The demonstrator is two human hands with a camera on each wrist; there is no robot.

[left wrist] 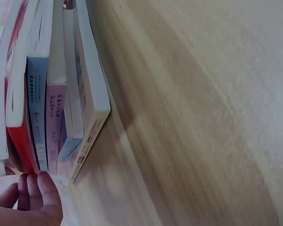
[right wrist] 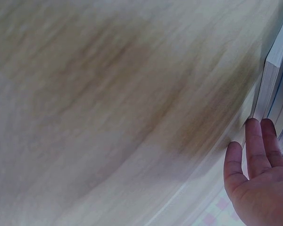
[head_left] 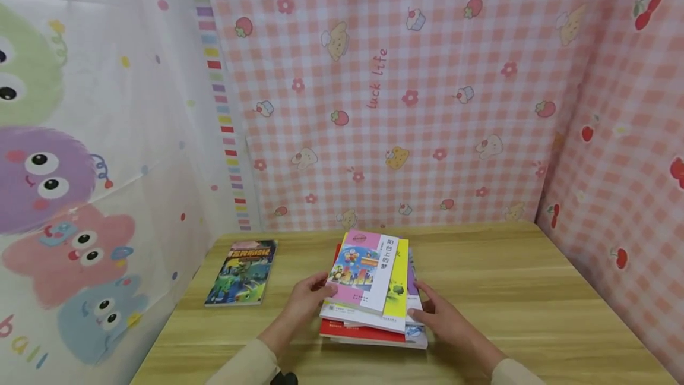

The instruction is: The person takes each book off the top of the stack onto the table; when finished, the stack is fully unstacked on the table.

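Observation:
A messy stack of books sits in front of me, topped by a pink and white book (head_left: 355,272) over a yellow one (head_left: 398,278). A red book (head_left: 363,331) sticks out low at the front. My left hand (head_left: 310,296) is at the stack's left side; in its wrist view the fingertips (left wrist: 47,181) meet the spines near a red, a blue and a pink-purple spine (left wrist: 55,122). On the opposite side, my right hand (head_left: 440,314) has its fingers extended along the stack, and its wrist view has fingertips (right wrist: 253,125) against the book edges (right wrist: 269,89).
Off to the left on the wooden table (head_left: 497,290) lies a single colourful comic-style book (head_left: 243,272). A pink checked cloth (head_left: 427,135) hangs behind the table, and a white cartoon-printed sheet (head_left: 149,224) hangs along the left.

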